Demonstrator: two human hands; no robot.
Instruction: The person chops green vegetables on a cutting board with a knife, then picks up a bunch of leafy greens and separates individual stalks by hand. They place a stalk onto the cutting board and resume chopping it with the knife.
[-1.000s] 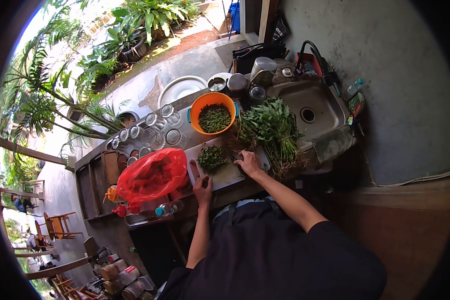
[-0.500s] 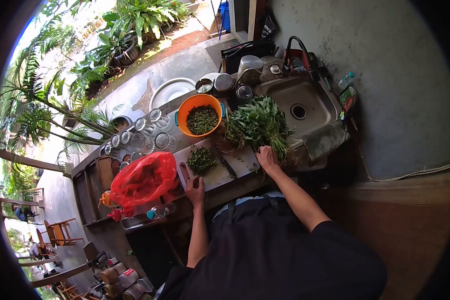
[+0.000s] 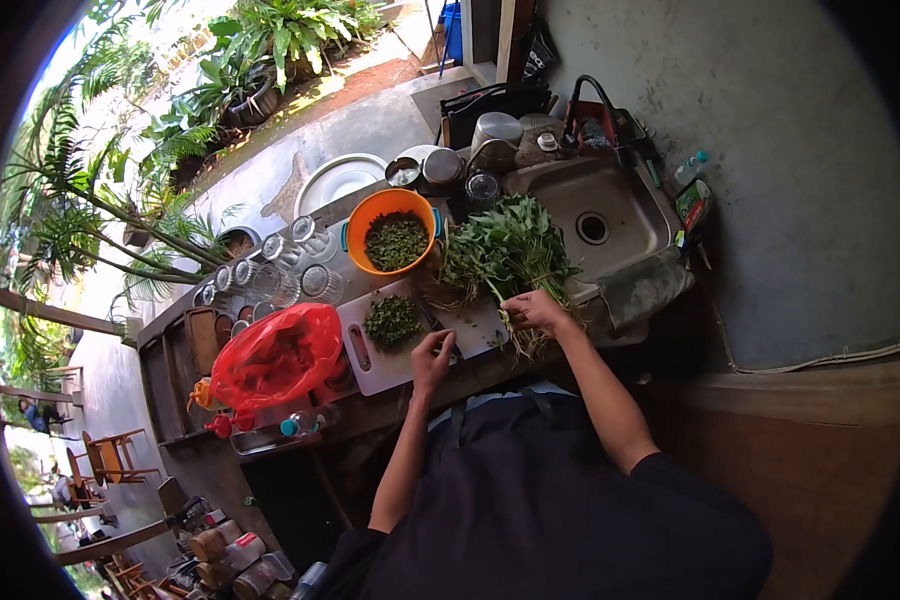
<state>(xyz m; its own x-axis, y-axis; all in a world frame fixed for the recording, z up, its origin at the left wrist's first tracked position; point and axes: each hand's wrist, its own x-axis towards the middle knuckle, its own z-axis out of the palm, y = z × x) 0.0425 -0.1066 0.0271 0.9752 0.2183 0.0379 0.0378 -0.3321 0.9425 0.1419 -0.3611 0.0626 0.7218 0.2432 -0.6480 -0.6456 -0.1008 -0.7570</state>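
Observation:
My right hand [image 3: 536, 312] pinches the stems of leafy greens [image 3: 500, 290] at the right end of the white cutting board [image 3: 378, 372]. Behind it lies a large bunch of leafy greens [image 3: 515, 245] with roots trailing forward. Above the board's front edge is my left hand [image 3: 432, 360], its fingers loosely bent and nothing visible between them. Close to its fingertips a knife [image 3: 433, 318] lies on the board, partly hidden by the hand. A pile of chopped greens [image 3: 392, 322] rests left of the knife. Behind the board, an orange basin [image 3: 378, 203] holds more chopped greens.
A metal sink [image 3: 625, 190] is at the right, with a grey cloth [image 3: 645, 290] on its front edge. Left of the board stand a red plastic bag [image 3: 280, 355], a plastic bottle [image 3: 305, 424] and several glass mugs [image 3: 320, 283]. Lidded pots [image 3: 442, 167] are at the back.
My left hand has moved right from the board's left end toward the knife. My right hand has drawn some stems of greens leftward from the bunch. The view has shifted slightly.

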